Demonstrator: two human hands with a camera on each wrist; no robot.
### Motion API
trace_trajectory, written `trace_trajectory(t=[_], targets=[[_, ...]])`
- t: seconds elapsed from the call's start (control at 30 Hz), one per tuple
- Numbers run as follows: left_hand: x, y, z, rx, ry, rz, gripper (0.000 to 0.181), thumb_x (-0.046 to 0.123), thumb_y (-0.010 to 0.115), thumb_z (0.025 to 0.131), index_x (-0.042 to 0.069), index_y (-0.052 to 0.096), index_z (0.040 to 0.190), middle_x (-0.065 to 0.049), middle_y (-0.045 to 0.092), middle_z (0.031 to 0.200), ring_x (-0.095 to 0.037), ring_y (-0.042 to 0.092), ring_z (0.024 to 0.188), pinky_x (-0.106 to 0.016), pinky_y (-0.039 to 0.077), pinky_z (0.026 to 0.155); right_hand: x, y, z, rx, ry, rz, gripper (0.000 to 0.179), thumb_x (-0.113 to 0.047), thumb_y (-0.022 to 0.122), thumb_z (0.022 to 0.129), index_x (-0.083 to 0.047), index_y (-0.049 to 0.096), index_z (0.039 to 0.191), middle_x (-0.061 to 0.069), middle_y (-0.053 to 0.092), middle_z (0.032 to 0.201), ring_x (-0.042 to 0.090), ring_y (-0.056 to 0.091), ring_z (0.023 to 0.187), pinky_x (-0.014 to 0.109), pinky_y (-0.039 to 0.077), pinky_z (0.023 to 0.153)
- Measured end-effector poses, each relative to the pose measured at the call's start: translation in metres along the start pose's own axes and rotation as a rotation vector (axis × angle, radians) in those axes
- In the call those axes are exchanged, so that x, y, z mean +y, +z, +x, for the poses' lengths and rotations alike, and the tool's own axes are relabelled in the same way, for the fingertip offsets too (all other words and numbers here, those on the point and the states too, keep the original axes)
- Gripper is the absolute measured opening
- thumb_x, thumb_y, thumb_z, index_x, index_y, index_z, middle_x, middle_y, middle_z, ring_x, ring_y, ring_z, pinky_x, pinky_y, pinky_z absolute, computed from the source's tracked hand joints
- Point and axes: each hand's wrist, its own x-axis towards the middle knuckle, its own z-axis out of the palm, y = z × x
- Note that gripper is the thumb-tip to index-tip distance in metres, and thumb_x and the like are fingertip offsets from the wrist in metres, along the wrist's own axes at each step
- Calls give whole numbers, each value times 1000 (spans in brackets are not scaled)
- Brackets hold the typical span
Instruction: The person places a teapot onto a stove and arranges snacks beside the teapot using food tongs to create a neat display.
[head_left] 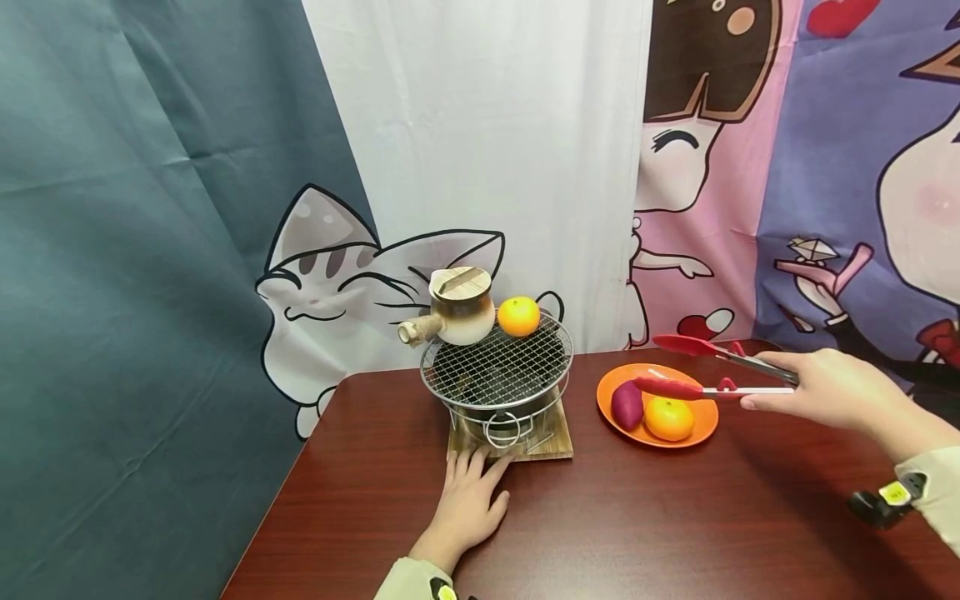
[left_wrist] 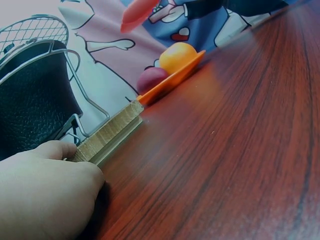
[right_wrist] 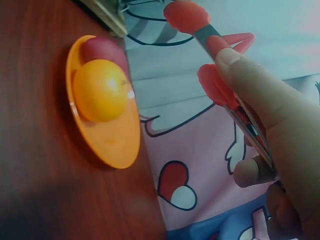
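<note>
My left hand point(head_left: 467, 507) rests with its fingers extended at the front edge of a wooden board point(head_left: 557, 446). On that board stands a small grill stove with a round wire mesh point(head_left: 495, 371). My right hand point(head_left: 843, 387) grips red-tipped metal tongs point(head_left: 671, 388), their jaws spread and nothing between them. In the head view the tongs overlap an orange plate point(head_left: 701, 429); the right wrist view shows them apart from its fruit. The plate bears an orange point(head_left: 670, 419) and a dark purple oval item point(head_left: 627, 406).
At the back of the mesh stands a small side-handled clay pot point(head_left: 467, 323) with a wooden lid. Another orange point(head_left: 518, 317) lies beside it on the mesh. Behind the red-brown table point(head_left: 600, 517) hangs a printed cartoon curtain point(head_left: 495, 125).
</note>
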Motion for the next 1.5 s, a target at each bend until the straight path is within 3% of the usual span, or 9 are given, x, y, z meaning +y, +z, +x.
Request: trace_trajectory(t=[0.27, 0.5, 0.73, 1.27, 1.5], targets=[[-1, 2, 0, 21, 12, -4, 55, 32, 68, 87, 24, 60, 140, -10, 51, 137, -36, 44, 130, -67, 31, 107, 6, 20, -15, -44, 33, 3, 96, -76, 67, 77, 2, 60, 133, 23, 70, 95, 32, 66, 78, 56, 53, 59], [-2, 3, 0, 30, 18, -8, 55, 32, 68, 86, 24, 60, 140, -10, 51, 137, -37, 44, 129, -67, 31, 106, 11, 40, -25, -54, 21, 4, 93, -74, 68, 78, 3, 64, 129, 9, 70, 81, 25, 64, 71, 52, 54, 58], [-3, 5, 0, 40, 21, -6, 55, 32, 68, 86, 25, 60, 141, -10, 51, 137, -36, 44, 129, -67, 31, 106, 14, 57, -30, -50, 9, 23, 89, -73, 70, 76, 2, 66, 125, 20, 72, 98, 33, 69, 84, 60, 54, 68], [-2, 3, 0, 34, 20, 0, 54, 32, 67, 87, 24, 60, 140, -10, 51, 136, -36, 44, 129, -66, 32, 106, 20, 67, -31, -70, 29, -28, 95, -76, 68, 75, 5, 65, 126, 27, 70, 98, 39, 69, 86, 62, 53, 63], [-2, 4, 0, 17, 12, 1, 55, 34, 67, 87, 25, 59, 141, -9, 50, 138, -36, 43, 130, -67, 31, 108, 20, 71, -31, -72, 24, -33, 91, -76, 67, 77, 2, 67, 124, 22, 71, 93, 35, 68, 80, 59, 52, 59]])
